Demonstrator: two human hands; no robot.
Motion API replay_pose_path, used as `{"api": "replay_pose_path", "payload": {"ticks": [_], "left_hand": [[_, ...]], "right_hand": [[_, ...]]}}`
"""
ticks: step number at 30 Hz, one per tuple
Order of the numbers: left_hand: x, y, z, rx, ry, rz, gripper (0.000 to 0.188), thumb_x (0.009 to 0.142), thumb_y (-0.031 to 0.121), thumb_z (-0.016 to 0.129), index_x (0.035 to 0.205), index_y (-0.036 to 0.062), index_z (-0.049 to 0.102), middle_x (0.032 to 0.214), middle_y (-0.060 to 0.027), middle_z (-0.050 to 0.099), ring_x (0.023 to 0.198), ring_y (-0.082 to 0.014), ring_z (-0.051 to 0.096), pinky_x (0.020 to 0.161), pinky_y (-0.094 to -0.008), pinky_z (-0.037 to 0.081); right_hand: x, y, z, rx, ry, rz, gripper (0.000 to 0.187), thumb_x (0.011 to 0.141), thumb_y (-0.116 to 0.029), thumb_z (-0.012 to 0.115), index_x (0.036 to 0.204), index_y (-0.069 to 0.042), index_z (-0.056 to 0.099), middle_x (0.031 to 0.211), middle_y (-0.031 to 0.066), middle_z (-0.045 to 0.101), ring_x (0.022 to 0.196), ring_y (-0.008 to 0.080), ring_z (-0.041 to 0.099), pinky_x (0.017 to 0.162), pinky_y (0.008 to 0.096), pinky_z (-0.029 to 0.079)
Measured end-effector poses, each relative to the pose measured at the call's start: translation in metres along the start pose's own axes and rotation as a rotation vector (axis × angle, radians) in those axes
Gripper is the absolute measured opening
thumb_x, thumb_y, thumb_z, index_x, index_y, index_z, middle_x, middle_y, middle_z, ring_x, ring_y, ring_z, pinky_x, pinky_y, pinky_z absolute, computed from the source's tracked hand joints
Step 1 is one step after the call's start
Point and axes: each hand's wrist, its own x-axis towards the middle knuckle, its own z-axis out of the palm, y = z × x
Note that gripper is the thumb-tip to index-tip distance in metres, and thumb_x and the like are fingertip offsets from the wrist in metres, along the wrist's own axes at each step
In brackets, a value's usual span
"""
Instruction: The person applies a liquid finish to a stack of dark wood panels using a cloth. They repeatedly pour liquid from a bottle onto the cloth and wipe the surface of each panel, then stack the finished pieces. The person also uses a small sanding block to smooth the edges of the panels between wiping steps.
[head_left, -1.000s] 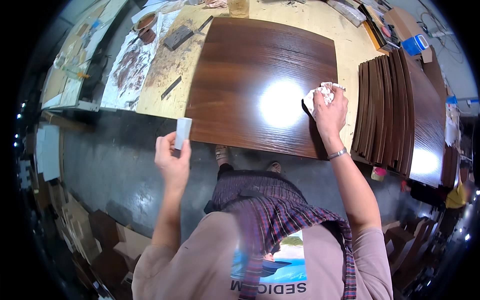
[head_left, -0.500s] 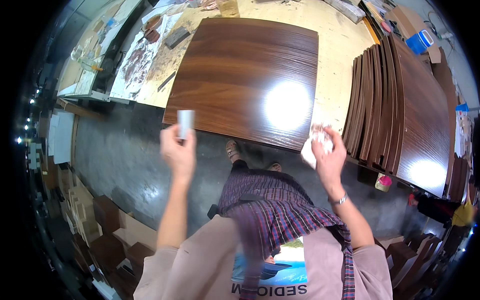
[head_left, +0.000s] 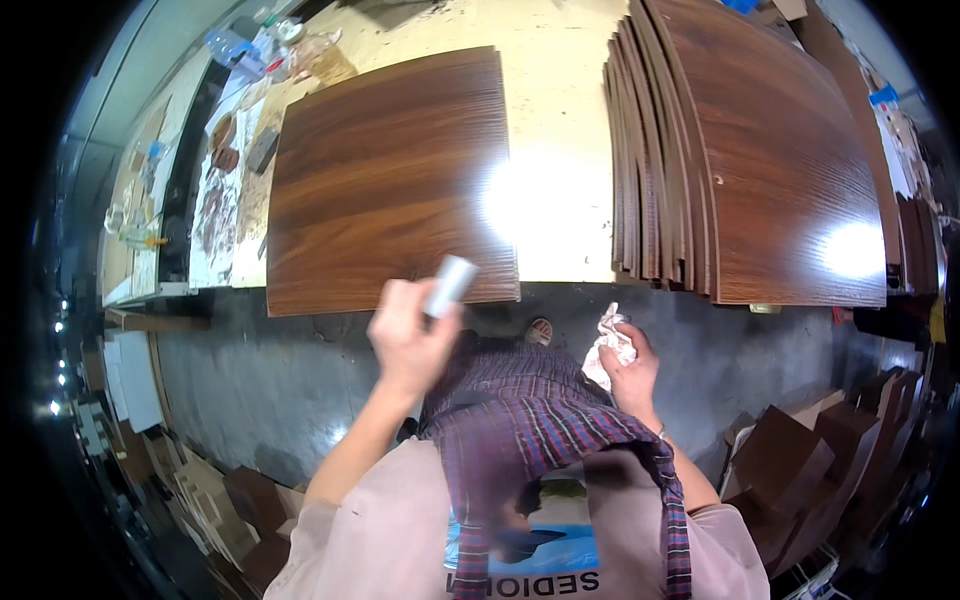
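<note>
My left hand (head_left: 408,335) grips a small whitish, flat-sided piece (head_left: 451,286) between thumb and fingers; its exact kind is unclear. It is held near the front edge of a brown wood-grain panel (head_left: 390,180) that lies flat on the table. A crumpled white rag (head_left: 612,345) with reddish-brown stains is bunched in my right hand (head_left: 632,372), which is in front of the table and apart from the panel. Bright light reflects off the panel's right side.
Right of the panel, a stack of similar brown panels (head_left: 780,150) leans on edge on the pale tabletop (head_left: 555,110). Stained paper (head_left: 215,215), a dark block (head_left: 263,150) and a plastic bottle (head_left: 232,50) are at the left. Brown boxes (head_left: 785,455) stand on the floor behind at right.
The view has shifted right, so the panel and stack appear farther left. My left hand has moved rightward along the panel's front edge, the whitish piece now tilted. My right hand still holds the rag.
</note>
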Motion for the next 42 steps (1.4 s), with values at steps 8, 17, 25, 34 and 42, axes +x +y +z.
{"api": "replay_pose_path", "payload": {"ticks": [8, 17, 25, 34, 42], "left_hand": [[0.048, 0.043, 0.006, -0.134, -0.341, 0.426, 0.033, 0.073, 0.014, 0.08, 0.103, 0.0038, 0.073, 0.084, -0.0105, 0.063, 0.071, -0.0258, 0.064, 0.06, -0.0356, 0.052], [0.234, -0.041, 0.061, 0.171, -0.216, 0.497, 0.025, 0.08, 0.015, 0.076, 0.104, 0.0089, 0.072, 0.092, -0.0105, 0.064, 0.084, -0.0294, 0.066, 0.073, -0.041, 0.055], [0.209, -0.013, 0.035, 0.099, -0.63, 0.823, 0.027, 0.071, 0.015, 0.08, 0.096, 0.0104, 0.072, 0.09, -0.0095, 0.064, 0.081, -0.0285, 0.067, 0.069, -0.0398, 0.057], [0.376, -0.079, 0.122, 0.269, -0.157, 0.312, 0.024, 0.085, 0.025, 0.071, 0.1, 0.0067, 0.074, 0.099, -0.0134, 0.069, 0.087, -0.0312, 0.069, 0.077, -0.0426, 0.055], [0.367, -0.107, 0.088, 0.385, -0.208, -0.047, 0.034, 0.081, 0.037, 0.069, 0.09, 0.0042, 0.072, 0.097, -0.0174, 0.072, 0.086, -0.0347, 0.07, 0.076, -0.0455, 0.054]], "right_hand": [[0.004, -0.046, 0.021, 0.008, -0.058, -0.168, 0.032, 0.077, -0.01, 0.073, 0.109, -0.003, 0.07, 0.109, 0.013, 0.068, 0.1, 0.0278, 0.068, 0.087, 0.0335, 0.053], [0.033, -0.109, 0.068, -0.044, -0.044, -0.236, 0.017, 0.084, -0.022, 0.072, 0.089, -0.006, 0.076, 0.112, 0.014, 0.066, 0.099, 0.034, 0.066, 0.084, 0.0401, 0.052], [0.074, -0.164, 0.096, -0.247, 0.0, -0.161, 0.037, 0.073, -0.041, 0.084, 0.088, -0.009, 0.074, 0.108, 0.0096, 0.065, 0.096, 0.0315, 0.066, 0.081, 0.0417, 0.053], [0.068, -0.171, 0.116, -0.166, 0.01, -0.042, 0.025, 0.078, -0.029, 0.081, 0.087, -0.008, 0.07, 0.102, 0.0118, 0.064, 0.092, 0.033, 0.066, 0.079, 0.0399, 0.052], [0.066, -0.159, 0.126, -0.013, 0.073, -0.065, 0.018, 0.079, -0.015, 0.078, 0.089, -0.004, 0.067, 0.096, 0.0103, 0.061, 0.09, 0.0266, 0.064, 0.081, 0.0339, 0.05]]}}
